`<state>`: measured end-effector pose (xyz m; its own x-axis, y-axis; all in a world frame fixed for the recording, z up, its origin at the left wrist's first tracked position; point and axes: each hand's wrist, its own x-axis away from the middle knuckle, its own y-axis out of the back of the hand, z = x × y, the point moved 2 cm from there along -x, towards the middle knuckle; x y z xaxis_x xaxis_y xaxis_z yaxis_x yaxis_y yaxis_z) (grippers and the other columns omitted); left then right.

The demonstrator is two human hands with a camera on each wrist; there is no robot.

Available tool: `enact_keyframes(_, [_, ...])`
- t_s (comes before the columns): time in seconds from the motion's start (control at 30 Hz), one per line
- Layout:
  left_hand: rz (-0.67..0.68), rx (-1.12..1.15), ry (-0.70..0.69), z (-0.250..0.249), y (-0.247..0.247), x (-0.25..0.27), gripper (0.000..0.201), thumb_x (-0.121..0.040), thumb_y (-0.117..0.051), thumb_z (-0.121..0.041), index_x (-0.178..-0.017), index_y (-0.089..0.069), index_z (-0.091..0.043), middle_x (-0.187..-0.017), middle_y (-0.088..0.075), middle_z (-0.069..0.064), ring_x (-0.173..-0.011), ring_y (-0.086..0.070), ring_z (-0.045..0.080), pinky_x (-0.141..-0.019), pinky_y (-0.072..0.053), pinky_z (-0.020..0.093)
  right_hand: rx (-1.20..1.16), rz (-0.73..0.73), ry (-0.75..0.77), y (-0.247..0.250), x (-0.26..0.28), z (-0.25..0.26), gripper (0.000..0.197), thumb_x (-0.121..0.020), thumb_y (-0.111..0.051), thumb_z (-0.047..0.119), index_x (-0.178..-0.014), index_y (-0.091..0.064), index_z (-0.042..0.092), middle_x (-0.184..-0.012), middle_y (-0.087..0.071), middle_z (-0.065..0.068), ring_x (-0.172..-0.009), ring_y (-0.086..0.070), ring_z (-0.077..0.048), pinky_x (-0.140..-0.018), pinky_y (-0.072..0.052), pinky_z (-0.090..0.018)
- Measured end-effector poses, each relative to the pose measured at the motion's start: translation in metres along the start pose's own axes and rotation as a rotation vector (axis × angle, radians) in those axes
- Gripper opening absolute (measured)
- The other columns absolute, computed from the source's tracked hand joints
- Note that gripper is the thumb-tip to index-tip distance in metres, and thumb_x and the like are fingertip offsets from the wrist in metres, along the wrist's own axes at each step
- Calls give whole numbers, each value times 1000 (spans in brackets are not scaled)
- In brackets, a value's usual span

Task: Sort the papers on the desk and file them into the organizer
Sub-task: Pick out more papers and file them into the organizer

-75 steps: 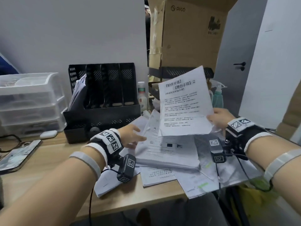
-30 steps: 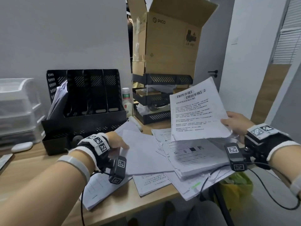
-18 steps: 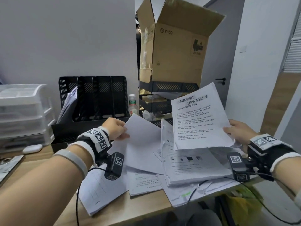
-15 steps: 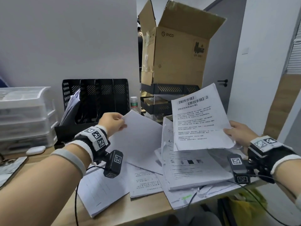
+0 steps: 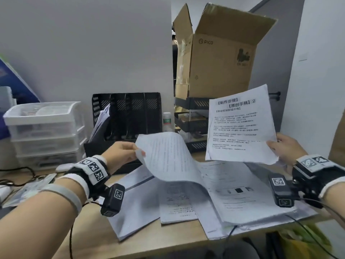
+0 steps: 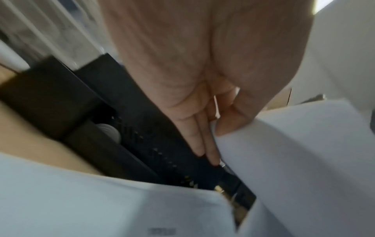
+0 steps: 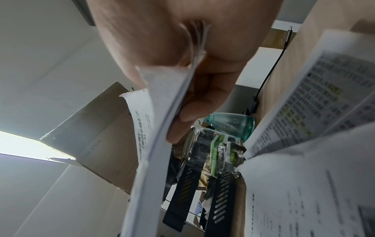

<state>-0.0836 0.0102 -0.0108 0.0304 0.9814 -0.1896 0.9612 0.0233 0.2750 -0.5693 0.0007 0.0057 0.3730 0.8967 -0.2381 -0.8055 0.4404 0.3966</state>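
My right hand (image 5: 283,149) holds a thin sheaf of printed pages (image 5: 240,126) upright above the desk, thumb in front and fingers behind (image 7: 192,102). My left hand (image 5: 127,152) pinches the left edge of a single printed sheet (image 5: 171,157) and lifts it so it arches over the paper pile (image 5: 242,199). In the left wrist view the thumb (image 6: 233,121) presses the sheet (image 6: 294,152) against the fingers. The black slotted file organizer (image 5: 128,116) stands at the back of the desk, with several papers (image 5: 101,120) in its leftmost slot.
More loose sheets (image 5: 138,202) lie on the wooden desk (image 5: 149,245). White plastic drawers (image 5: 44,131) stand at the left. An open cardboard box (image 5: 218,58) sits on black trays (image 5: 192,124) behind. A small white bottle (image 5: 167,121) stands beside the organizer. Cables (image 5: 16,176) trail left.
My left hand has picked a sheet off the pile and raised it, turning it over so its printed side shows. My right hand keeps holding the sheaf in about the same place.
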Motion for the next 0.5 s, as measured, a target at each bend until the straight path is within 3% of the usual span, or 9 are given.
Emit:
enact_keyframes(0.1, [46,-200,158,32,4,2,57,-79,-37,25,-62,-79,-8,-104,-77,25,-106,-66,36,-105,-50,53,14,49,-18,-10,-1,0,30,-98,-51,14,-126,-61,18,-119,-60,-4,-102,-58,-31,-55,-43,-27])
enact_keyframes(0.17, [52,-176,223,39,3,3,52,-81,-31,26,-80,-79,6,-112,-74,28,-109,-67,38,-93,-59,40,17,74,-25,-18,-3,1,30,-97,-53,16,-125,-62,20,-122,-62,-4,-106,-59,-31,-63,-48,-30])
enact_keyframes(0.23, [38,-177,224,42,4,4,39,-87,-39,22,-97,-75,12,-115,-74,27,-108,-69,37,-82,-62,30,-4,88,-14,-25,-4,4,29,-97,-54,15,-124,-63,19,-123,-63,-5,-106,-60,-31,-71,-52,-34])
enact_keyframes(0.33, [39,-357,132,47,10,1,29,-86,-58,14,-103,-70,-6,-116,-73,17,-100,-70,32,-83,-59,35,-16,101,8,-34,-6,8,26,-98,-54,13,-122,-64,17,-127,-64,-9,-108,-60,-31,-93,-51,-45])
enact_keyframes(0.4, [-21,-389,148,51,13,1,42,-83,-70,8,-118,-59,-11,-122,-65,15,-95,-65,26,-77,-57,35,-23,106,18,-38,-6,12,28,-98,-53,13,-124,-63,16,-131,-63,-11,-109,-59,-31,-99,-49,-48])
enact_keyframes(0.5, [-142,-268,208,56,12,-2,80,-77,-84,-6,-141,-37,-21,-117,-62,14,-104,-67,31,-88,-60,45,-37,107,18,-42,-6,14,33,-98,-51,11,-130,-60,13,-134,-61,-12,-105,-56,-28,-99,-48,-48])
